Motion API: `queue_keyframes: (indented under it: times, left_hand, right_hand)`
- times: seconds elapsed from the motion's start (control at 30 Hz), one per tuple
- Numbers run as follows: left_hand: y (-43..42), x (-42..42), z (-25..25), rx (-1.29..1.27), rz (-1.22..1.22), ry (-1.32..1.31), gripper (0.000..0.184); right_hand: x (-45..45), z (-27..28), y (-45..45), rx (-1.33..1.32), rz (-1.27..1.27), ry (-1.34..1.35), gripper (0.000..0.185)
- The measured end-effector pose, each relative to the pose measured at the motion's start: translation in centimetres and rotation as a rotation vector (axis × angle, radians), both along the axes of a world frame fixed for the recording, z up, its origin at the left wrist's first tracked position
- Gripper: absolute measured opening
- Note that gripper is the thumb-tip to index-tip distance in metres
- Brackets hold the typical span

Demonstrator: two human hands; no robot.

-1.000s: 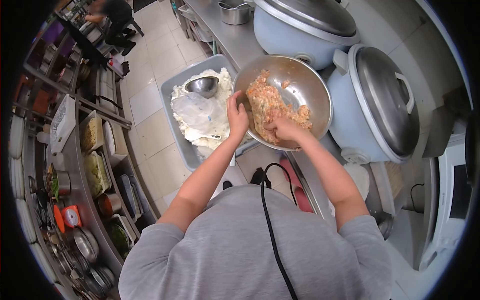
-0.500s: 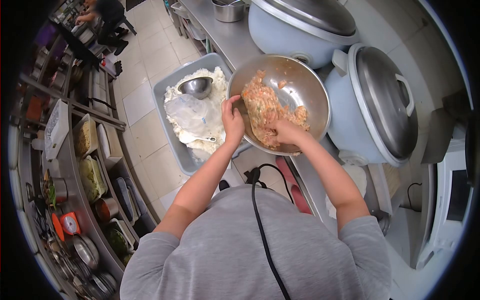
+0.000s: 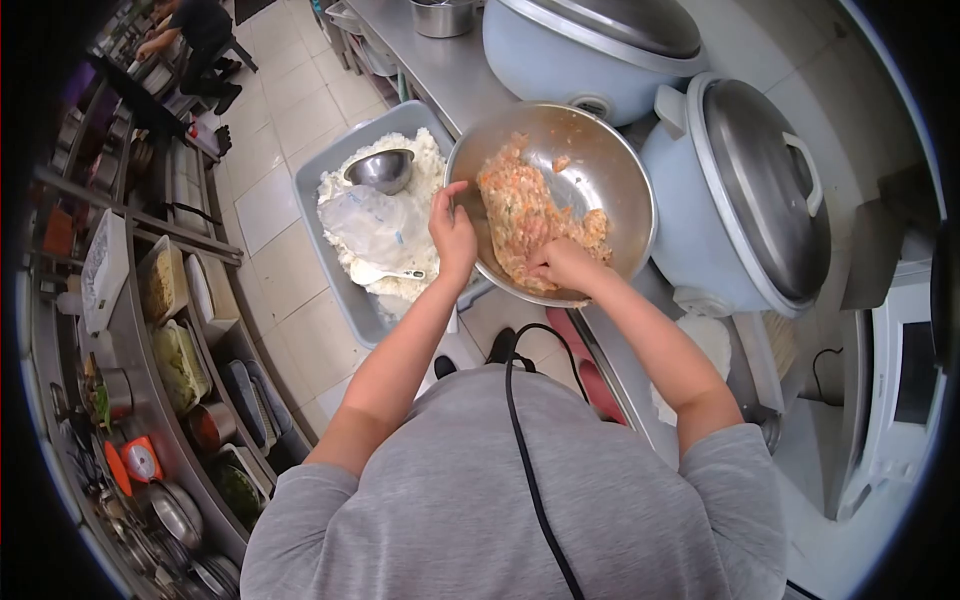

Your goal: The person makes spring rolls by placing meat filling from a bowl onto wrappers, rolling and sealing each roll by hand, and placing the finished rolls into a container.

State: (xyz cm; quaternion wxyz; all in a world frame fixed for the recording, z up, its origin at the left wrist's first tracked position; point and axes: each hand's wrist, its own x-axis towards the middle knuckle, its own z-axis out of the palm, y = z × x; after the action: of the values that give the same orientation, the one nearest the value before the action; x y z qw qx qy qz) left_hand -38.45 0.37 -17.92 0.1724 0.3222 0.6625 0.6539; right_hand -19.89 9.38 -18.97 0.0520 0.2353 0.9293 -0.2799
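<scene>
A wide metal mixing bowl (image 3: 625, 190), tilted toward me, holds a pinkish minced meat mixture (image 3: 515, 200) with orange and green bits. My left hand (image 3: 456, 240) grips the bowl's left rim, its thumb and fingers partly spread. Inside the bowl, my right hand (image 3: 568, 268) is curled into the near end of the mixture, fingertips sunk in and partly hidden. Left of the bowl, a grey tub (image 3: 312, 215) contains white rice-like food (image 3: 425, 155). On that food lie a small metal bowl (image 3: 382, 171), a clear plastic bag (image 3: 362, 222) and a white-handled utensil (image 3: 395, 273).
Two large light-blue cookers, one behind (image 3: 540, 70) and one at right (image 3: 690, 215), stand on the steel counter (image 3: 430, 75). A shelf at left carries food containers (image 3: 180, 365) and an orange scale (image 3: 140, 460). A person (image 3: 205, 45) sits far back left. A black cable (image 3: 520, 450) hangs over my shirt.
The view has shifted slightly, so the surroundings appear a little further left and up. My left hand's fingers look a bit more spread at the rim. My right hand stays in the mixture.
</scene>
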Motion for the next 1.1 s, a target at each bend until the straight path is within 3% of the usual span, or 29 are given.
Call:
queue_keyframes:
  times: [0.03,0.1,0.13,0.2,0.3,0.4,0.53,0.6,0.63,0.73,0.8,0.9,1.1]
  left_hand:
    - [0.0,0.0,0.0,0.012,0.007,-0.020,0.034]
    - [0.1,0.1,0.0,0.026,0.010,-0.038,0.034]
    - [0.3,0.1,0.0,0.045,0.042,-0.027,0.033]
    - [0.6,0.3,0.0,0.061,0.070,-0.020,0.033]
    - [0.5,0.2,-0.2,0.068,0.073,-0.033,0.033]
    - [0.7,0.1,-0.5,0.081,0.075,-0.034,0.033]
    - [0.8,0.0,-0.6,0.084,0.075,-0.035,0.033]
    - [0.9,0.0,-0.6,0.086,0.075,-0.045,0.033]
    - [0.9,0.0,-0.6,0.089,0.077,-0.050,0.033]
    - [0.9,-0.1,-0.6,0.087,0.074,-0.048,0.032]
    - [0.9,-0.1,-0.5,0.091,0.070,-0.044,0.032]
    - [0.8,-0.1,-0.3,0.078,0.072,-0.035,0.032]
    - [0.8,-0.3,-0.9,0.045,0.031,-0.079,0.032]
  right_hand:
    - [0.3,-0.2,0.2,-0.001,-0.004,-0.001,0.013]
    - [0.4,0.0,1.0,0.063,0.102,-0.266,0.017]
    - [0.4,0.4,1.6,0.064,0.096,-0.266,0.017]
    - [0.7,1.3,2.6,-0.195,-0.102,-0.161,0.025]
    - [0.6,1.4,1.6,-0.077,0.027,-0.348,0.038]
    - [0.8,0.5,0.6,-0.055,-0.011,-0.272,0.050]
    - [0.1,3.9,0.7,-0.170,0.036,-0.352,0.049]
    - [0.0,2.6,0.8,-0.289,-0.077,0.028,0.034]
    - [0.0,2.1,0.6,-0.290,-0.076,0.028,0.034]
    - [-0.2,1.1,-0.4,-0.166,-0.034,0.045,0.021]
    - [-0.2,1.2,-0.4,0.024,-0.017,-0.135,0.015]
    - [0.1,2.4,1.2,-0.075,0.071,-0.275,0.021]
    - [0.6,2.4,-0.1,-0.160,0.007,-0.333,0.038]
